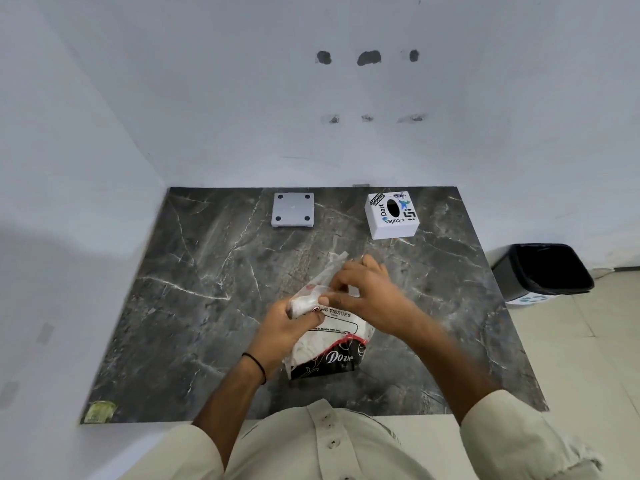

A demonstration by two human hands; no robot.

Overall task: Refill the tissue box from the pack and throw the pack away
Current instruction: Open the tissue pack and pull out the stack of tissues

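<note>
A plastic tissue pack point(332, 355), black and white with red trim, stands upright near the front middle of the dark marble table point(194, 306). My left hand point(287, 327) grips the pack's upper left side. My right hand point(370, 292) pinches the clear plastic flap at the pack's top, which sticks up and back. White tissues show through the wrapper. The white tissue box point(392, 215), covered in stickers and with an oval slot on top, sits at the back right of the table. Its flat grey base plate point(293, 209) lies apart from it at the back middle.
A black waste bin point(543, 271) with a black liner stands on the tiled floor right of the table. White walls close off the table's back and left sides. A yellowish sticker point(100, 412) marks the front left corner.
</note>
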